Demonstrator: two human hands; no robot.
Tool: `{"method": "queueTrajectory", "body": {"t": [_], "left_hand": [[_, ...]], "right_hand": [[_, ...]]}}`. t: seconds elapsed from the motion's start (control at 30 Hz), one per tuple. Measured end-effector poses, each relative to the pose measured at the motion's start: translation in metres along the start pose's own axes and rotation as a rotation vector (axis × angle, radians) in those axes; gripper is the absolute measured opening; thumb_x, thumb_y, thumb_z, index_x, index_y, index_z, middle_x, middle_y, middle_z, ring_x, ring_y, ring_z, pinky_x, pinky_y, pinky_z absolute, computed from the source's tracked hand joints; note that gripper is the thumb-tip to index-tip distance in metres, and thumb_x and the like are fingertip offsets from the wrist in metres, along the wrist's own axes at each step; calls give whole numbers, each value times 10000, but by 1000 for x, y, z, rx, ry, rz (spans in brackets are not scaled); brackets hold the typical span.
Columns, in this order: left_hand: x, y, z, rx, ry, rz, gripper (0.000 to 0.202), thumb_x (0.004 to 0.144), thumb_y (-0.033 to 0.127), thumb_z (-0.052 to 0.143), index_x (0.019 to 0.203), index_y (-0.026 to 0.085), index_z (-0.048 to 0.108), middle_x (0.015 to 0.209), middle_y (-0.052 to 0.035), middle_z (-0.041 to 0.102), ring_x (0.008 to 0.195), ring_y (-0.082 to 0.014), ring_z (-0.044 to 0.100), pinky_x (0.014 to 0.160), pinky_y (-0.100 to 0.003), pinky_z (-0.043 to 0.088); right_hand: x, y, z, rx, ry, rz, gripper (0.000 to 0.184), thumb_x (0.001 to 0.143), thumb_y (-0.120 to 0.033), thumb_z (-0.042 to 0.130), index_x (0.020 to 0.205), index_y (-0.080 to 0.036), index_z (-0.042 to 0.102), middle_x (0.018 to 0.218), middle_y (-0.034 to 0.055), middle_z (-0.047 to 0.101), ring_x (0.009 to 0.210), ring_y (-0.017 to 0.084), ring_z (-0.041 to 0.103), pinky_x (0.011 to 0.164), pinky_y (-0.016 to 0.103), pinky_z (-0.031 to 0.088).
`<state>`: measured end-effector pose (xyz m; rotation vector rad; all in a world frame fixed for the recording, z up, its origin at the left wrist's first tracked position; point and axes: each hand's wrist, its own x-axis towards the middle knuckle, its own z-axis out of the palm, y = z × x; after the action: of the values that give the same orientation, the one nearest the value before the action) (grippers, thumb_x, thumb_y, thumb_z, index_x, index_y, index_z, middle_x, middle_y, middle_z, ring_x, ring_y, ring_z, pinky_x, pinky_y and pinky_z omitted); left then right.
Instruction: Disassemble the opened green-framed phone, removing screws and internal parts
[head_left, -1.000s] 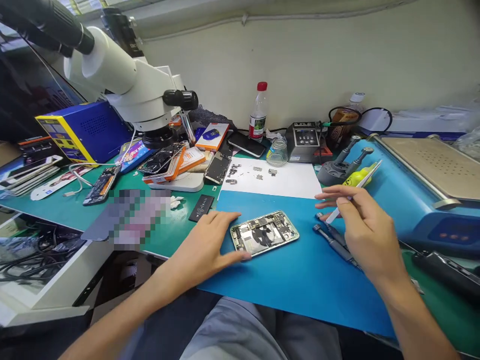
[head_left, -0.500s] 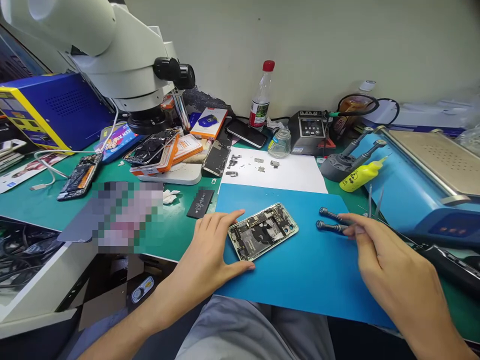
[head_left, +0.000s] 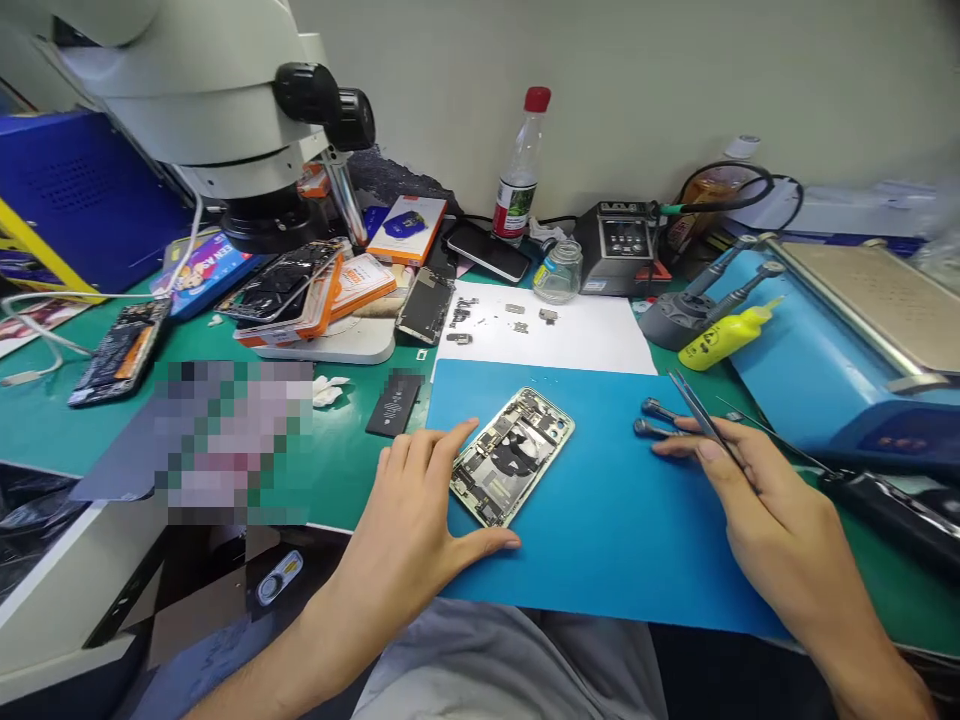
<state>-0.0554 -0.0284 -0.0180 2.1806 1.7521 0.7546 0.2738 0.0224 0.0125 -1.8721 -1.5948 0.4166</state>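
Observation:
An opened smartphone (head_left: 510, 460), its back shell showing circuit boards and a dark round patch inside, lies tilted on the blue mat (head_left: 585, 545). My left hand (head_left: 420, 510) holds its lower left end, with the thumb at the bottom corner and the forefinger at the left edge. In my right hand (head_left: 765, 510) is a pair of tweezers (head_left: 701, 415), its tips pointing up and away to the left. Two dark screwdrivers (head_left: 656, 420) lie under the fingertips of that hand; their far ends are partly hidden by it.
Small metal phone parts (head_left: 517, 326) lie on white paper (head_left: 585, 345) behind the mat. A black battery (head_left: 395, 404) rests to the left. A microscope (head_left: 217, 120) overhangs the back left. A yellow bottle (head_left: 724, 337) and a blue machine (head_left: 840, 370) stand to the right.
The tweezers have come up into my right hand, their tips now slanting left. The phone has turned counterclockwise on the mat under my left hand. The camera view has shifted slightly.

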Motion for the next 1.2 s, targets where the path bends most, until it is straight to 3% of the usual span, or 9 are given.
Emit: {"method": "queueTrajectory", "body": {"t": [0.17,0.3,0.4,0.53,0.7,0.83,0.97,1.1,1.2], "left_hand": [[5,13,16,216,42,98,1098,817,743,955,1642,187,490,1162,-116,701,1006,-379,655,879,-498,510],[0,23,19,254,9,230,1097,827,771,929,1638,156,519,1061,-101,688,906,-362,631,800,-487,494],[-5,21,18,160,-83,328,989,856,601,988,1651,247,519,1102,-76,711,916,-345,647,805,-471,498],[0,13,15,-6,-200,339,726,988,373,913,1604,333,532,1169,-43,732,992,-318,687,861,-444,519],[14,19,13,-74,-216,279,507,1010,433,891,1428,303,634,1055,-23,733,930,-306,697,797,-415,507],[20,25,16,-90,-171,244,420,946,453,956,1174,273,653,928,2,692,828,-280,666,714,-394,465],[21,24,17,-94,-149,227,465,929,452,971,936,271,543,854,19,632,756,-253,609,664,-383,417],[21,21,17,-90,-156,227,483,960,432,944,905,278,490,830,30,596,729,-239,566,652,-373,390],[18,19,16,-112,-155,216,448,1001,406,897,904,281,477,825,31,582,731,-238,551,648,-370,379]], "right_hand": [[5,11,-22,-38,217,28,465,1081,-585,516,1351,-265,718,1200,101,844,1183,326,799,1090,497,603],[10,25,-51,-225,244,47,361,973,-509,609,1145,-255,799,1173,147,835,1092,362,774,1031,501,581],[10,32,-63,-315,210,56,368,958,-528,595,1084,-260,814,1002,133,835,912,345,764,907,481,589],[8,37,-61,-418,172,25,379,997,-537,571,1119,-272,814,1008,109,845,896,331,766,799,435,555],[12,39,-50,-577,182,-50,416,1056,-538,507,1106,-244,796,1221,144,809,1173,394,733,847,471,521],[15,42,-47,-670,177,-91,491,1102,-561,449,1147,-223,802,1176,158,794,1144,405,702,776,467,470],[17,42,-46,-714,182,-123,510,1105,-573,459,1188,-218,815,1167,164,795,1106,392,687,736,440,436],[16,40,-45,-676,243,-140,497,1092,-542,469,1173,-211,831,1196,184,803,1173,412,685,788,461,479],[13,38,-48,-570,288,-109,447,1083,-487,488,1204,-230,833,1189,149,823,1112,367,739,867,461,529]]}}
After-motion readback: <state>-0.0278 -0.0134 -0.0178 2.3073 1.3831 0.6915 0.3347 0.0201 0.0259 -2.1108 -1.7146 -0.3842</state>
